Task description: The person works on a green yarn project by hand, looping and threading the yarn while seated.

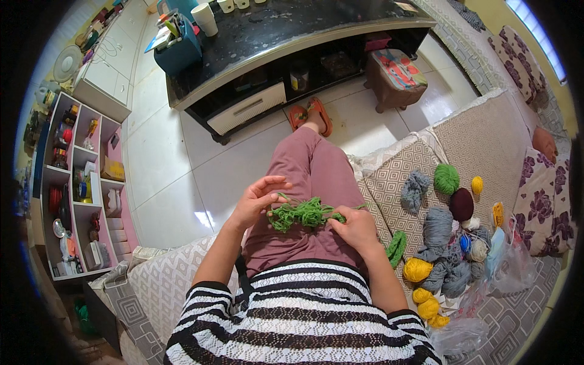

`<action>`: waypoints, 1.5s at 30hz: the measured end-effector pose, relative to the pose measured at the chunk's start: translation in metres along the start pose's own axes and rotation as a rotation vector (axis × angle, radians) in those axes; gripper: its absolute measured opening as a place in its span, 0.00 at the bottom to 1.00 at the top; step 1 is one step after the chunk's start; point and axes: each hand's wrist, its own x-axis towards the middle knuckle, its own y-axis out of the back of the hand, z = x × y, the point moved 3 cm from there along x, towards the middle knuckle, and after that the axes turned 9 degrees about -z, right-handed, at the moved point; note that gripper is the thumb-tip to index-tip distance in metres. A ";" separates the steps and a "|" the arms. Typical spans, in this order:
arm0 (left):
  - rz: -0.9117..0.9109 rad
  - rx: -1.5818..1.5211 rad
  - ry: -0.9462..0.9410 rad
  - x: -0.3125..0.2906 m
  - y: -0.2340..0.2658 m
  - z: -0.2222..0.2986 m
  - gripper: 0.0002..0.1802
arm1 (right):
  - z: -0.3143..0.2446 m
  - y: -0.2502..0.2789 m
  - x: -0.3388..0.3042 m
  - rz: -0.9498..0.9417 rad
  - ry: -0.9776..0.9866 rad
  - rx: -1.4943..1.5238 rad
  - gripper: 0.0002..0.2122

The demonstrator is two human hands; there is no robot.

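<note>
A loose tangle of green yarn [299, 214] lies across my lap on the mauve trousers. My left hand [258, 199] is at its left end, the fingers stretched out and apart from the thumb. A green strand touches near that thumb's tip. At the right end, my right hand [354, 227] is closed, pinching the green yarn between thumb and fingers. Beside my right forearm, a green knitted or looped piece [396, 248] rests on the sofa.
On the patterned sofa [474, 134] to my right lie a green yarn ball [446, 179], a maroon ball [461, 204], grey yarn [437, 228], yellow balls [417, 269] and plastic bags [514, 267]. A black table [261, 61] stands ahead, near a brown stool [395, 85]. Shelves [79, 188] stand left.
</note>
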 end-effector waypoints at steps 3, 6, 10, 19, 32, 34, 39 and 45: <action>-0.002 0.076 -0.032 0.000 0.007 0.002 0.19 | 0.004 0.004 -0.002 0.056 -0.012 0.072 0.08; 0.020 0.099 -0.026 -0.001 0.006 0.006 0.19 | 0.008 0.005 -0.002 0.103 -0.010 0.111 0.08; 0.010 0.104 -0.052 0.001 0.013 0.002 0.19 | 0.013 0.004 -0.002 0.115 -0.022 0.160 0.08; 0.033 0.086 -0.042 0.002 0.003 0.017 0.18 | 0.009 0.002 -0.004 -0.064 0.008 0.184 0.08; 0.069 0.090 -0.056 0.004 0.024 -0.001 0.12 | 0.003 0.026 -0.005 -0.073 0.054 0.744 0.05; 0.071 0.123 0.000 0.002 0.018 0.005 0.12 | 0.006 0.028 -0.004 -0.075 -0.050 0.779 0.04; 0.017 0.252 0.077 -0.002 0.017 0.006 0.14 | 0.005 0.028 0.003 -0.034 -0.046 0.871 0.04; -0.136 0.667 0.159 -0.004 0.003 0.008 0.22 | 0.012 0.031 0.011 0.106 -0.068 1.076 0.03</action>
